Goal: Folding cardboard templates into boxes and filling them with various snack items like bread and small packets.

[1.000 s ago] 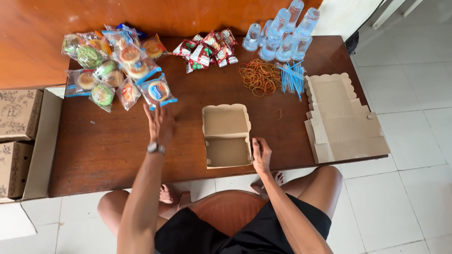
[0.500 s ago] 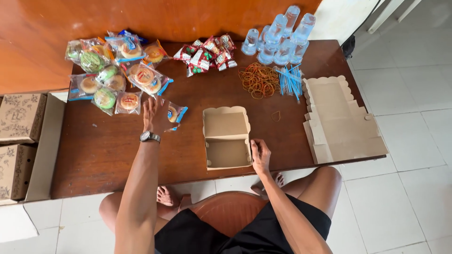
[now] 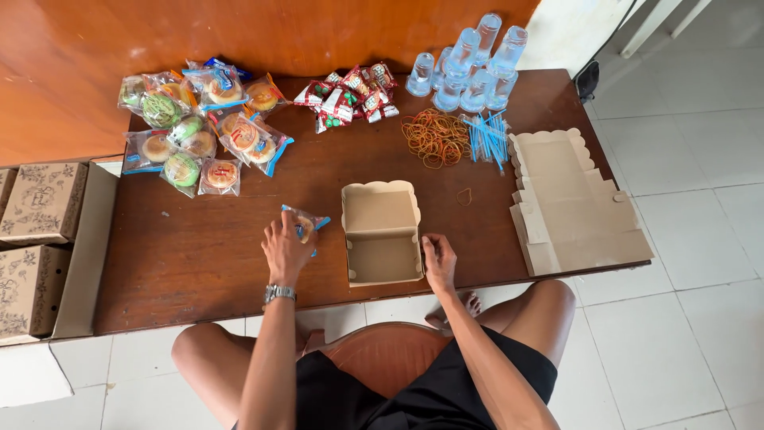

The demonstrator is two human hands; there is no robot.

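An open brown cardboard box [image 3: 382, 232] lies on the dark wooden table [image 3: 199, 263] in front of me. My left hand [image 3: 285, 251] is closed on a wrapped pastry packet [image 3: 306, 222] with blue edges, just left of the box. My right hand [image 3: 438, 261] rests flat on the table against the box's right side, fingers together, holding nothing.
A pile of wrapped pastries [image 3: 195, 131] lies at the far left, small red snack packets [image 3: 346, 99] at the far middle. Water cups [image 3: 469, 68], rubber bands [image 3: 434, 137], blue straws [image 3: 487, 137] and flat box blanks [image 3: 569, 203] fill the right. Finished boxes [image 3: 40, 239] stand left.
My left hand took a pastry packet from the pile and pulled it back toward the box. The right hand stayed beside the box.
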